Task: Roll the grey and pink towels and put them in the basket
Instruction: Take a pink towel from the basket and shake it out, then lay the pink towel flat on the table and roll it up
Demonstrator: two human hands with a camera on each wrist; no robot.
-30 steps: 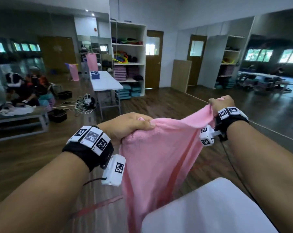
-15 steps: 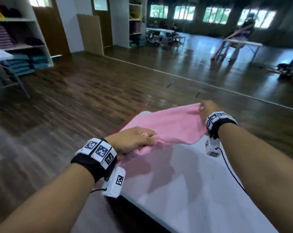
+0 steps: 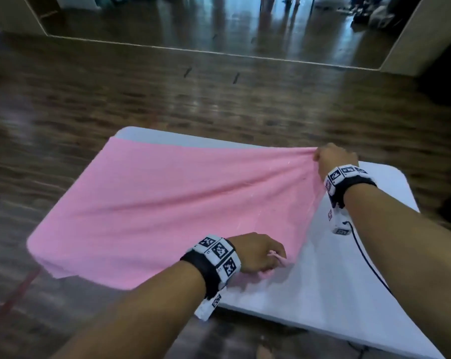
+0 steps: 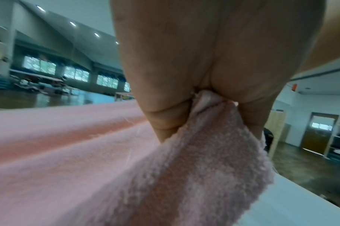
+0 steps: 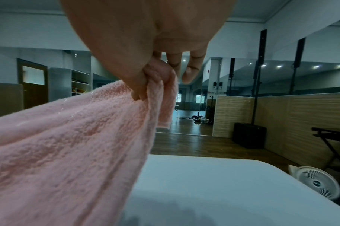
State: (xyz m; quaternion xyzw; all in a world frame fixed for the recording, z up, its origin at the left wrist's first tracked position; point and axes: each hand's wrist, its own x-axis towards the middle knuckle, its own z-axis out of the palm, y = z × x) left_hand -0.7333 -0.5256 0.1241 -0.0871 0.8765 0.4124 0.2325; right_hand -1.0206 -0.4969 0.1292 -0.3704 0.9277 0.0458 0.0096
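**Pink towel drawn out flat, a corner in each grip**

Starting at the left, the pink towel (image 3: 152, 203) lies spread over the left part of the white tabletop (image 3: 348, 281), its far left edge draping a little over the rim toward the wooden floor (image 3: 219, 99). It is soft, thick terry, light and floppy. I judge it will sag and bunch wherever it is not held, so the corners and hems are the places to take it, and it should need smoothing before it rolls evenly.

My left hand (image 3: 258, 252) sits low at the near edge, knuckles up and wrist bent down close to the tabletop. Its fingers are curled tight around the near corner, and a small tuft of cloth pokes out past the fist; the left wrist view shows the fabric pinched between the curled fingers (image 4: 165, 119).

Further right, my right hand (image 3: 333, 158) is raised above the tabletop with the arm reaching forward. The thumb and first fingers pinch the far corner into a gathered bunch, while the other fingertips (image 5: 190, 75) hang free. Cloth runs taut between my two grips, with creases fanning out from the right one.

I see neither the grey towel nor the basket.
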